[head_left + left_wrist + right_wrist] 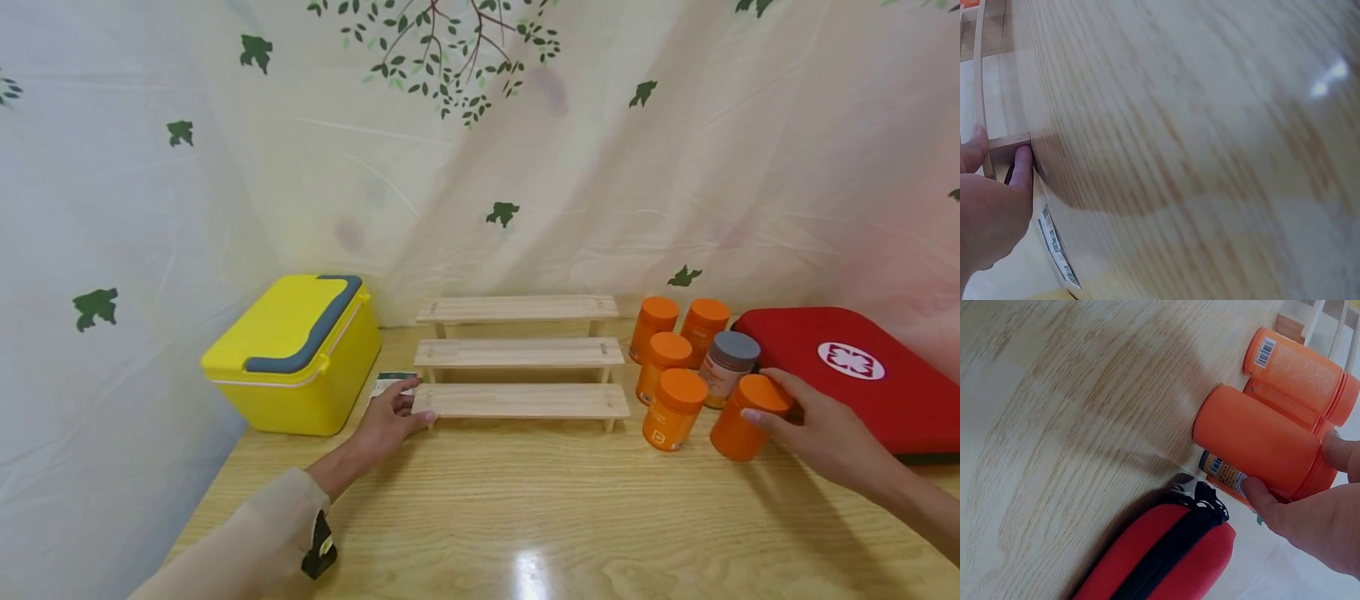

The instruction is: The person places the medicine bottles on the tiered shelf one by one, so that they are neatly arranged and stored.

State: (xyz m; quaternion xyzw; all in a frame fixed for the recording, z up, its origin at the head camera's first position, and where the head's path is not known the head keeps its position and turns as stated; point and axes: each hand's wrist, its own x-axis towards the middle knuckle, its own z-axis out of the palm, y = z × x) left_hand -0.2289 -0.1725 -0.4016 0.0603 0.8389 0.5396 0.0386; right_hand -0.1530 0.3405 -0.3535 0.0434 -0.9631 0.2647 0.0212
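My left hand (382,428) grips the left end of the lowest step of a three-tier wooden display rack (517,400). In the left wrist view its thumb lies on the board and a finger presses the short leg (1011,145). At the right, my right hand (832,429) holds an orange jar (737,435) by its lid, thumb on the near side and fingers on the far side. The jar is slightly tilted in the head view. Beside it stand several other orange jars (670,421) and a grey-lidded jar (724,375).
A yellow cooler box (300,392) with a grey handle stands left of the rack. Behind my left hand lies a small printed card (386,383). A red zipped first-aid case (840,333) sits right of the jars. A leaf-patterned curtain (360,208) hangs behind the table.
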